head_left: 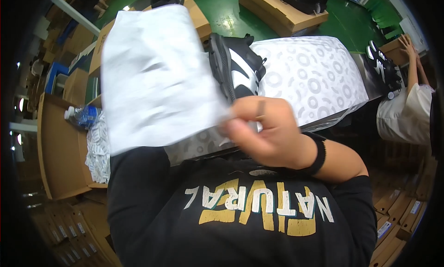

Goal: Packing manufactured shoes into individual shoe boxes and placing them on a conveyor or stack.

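Note:
A sheet of white paper (159, 77) hangs raised in front of me, slightly blurred. My right hand (268, 130) pinches its lower right corner between thumb and fingers. My left hand is hidden behind the sheet; only the black sleeve of that arm shows below it. Just past the right hand, a black and white sports shoe (243, 70) rests on its side, its sole toward the sheet. Under and beside the shoe lies a stack of white wrapping paper (312, 77) printed with grey rings and dashes.
Cardboard shoe boxes (289, 19) with dark shoes stand across the green table (224, 19). At left, an open carton (55, 147) holds small white packets (98, 149) and a water bottle (85, 115). Another person's hand (407, 47) is at far right, near black and white shoes (381, 68).

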`<state>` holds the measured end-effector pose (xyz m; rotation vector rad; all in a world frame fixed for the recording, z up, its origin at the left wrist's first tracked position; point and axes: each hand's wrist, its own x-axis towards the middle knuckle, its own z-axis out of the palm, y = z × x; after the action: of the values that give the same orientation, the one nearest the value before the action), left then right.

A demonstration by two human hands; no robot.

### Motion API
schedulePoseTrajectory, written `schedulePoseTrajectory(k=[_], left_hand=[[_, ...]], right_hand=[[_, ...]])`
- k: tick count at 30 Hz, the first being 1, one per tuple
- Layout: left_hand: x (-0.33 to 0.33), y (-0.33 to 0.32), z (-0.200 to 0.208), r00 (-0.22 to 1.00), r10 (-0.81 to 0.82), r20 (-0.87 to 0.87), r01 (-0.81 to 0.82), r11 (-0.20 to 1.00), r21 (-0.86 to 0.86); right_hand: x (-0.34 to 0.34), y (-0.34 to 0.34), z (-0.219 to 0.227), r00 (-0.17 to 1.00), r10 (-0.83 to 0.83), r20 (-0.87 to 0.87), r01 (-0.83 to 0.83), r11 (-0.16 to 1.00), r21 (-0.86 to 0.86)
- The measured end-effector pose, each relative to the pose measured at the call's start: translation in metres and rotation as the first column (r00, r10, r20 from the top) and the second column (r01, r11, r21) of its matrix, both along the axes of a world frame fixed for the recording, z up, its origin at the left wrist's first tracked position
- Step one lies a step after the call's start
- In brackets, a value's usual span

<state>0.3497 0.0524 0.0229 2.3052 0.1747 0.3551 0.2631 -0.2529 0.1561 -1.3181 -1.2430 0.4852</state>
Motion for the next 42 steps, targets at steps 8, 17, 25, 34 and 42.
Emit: schedulePoseTrajectory(k=[8, 17, 25, 34, 42], left_hand=[[0.053, -0.039, 0.030, 0.988, -0.090, -0.122, 0.115, 0.970, 0.215], [0.044, -0.055, 0.039, 0.820, 0.017, -0.572, 0.366, 0.753, 0.547], [0.035, -0.063, 0.052, 0.908, 0.044, -0.416, 0.205, 0.819, 0.535], [-0.114, 0.133, 0.021, 0.406, 0.904, 0.137, -0.799, 0.278, 0.534], [-0.109, 0.141, -0.014, 0.619, 0.592, -0.516, -0.779, 0.383, -0.496]], right_hand=[[0.051, -0.104, -0.093, 0.545, -0.351, -0.761, 0.186, 0.936, -0.299], [0.077, -0.099, -0.023, 0.821, -0.527, 0.220, 0.503, 0.850, 0.158], [0.139, -0.003, -0.050, 0.716, 0.415, 0.562, 0.377, 0.448, -0.811], [0.165, -0.041, -0.100, 0.609, 0.336, 0.719, 0.614, 0.374, -0.695], [0.173, -0.051, -0.111, 0.706, 0.215, 0.675, 0.555, 0.425, -0.715]])
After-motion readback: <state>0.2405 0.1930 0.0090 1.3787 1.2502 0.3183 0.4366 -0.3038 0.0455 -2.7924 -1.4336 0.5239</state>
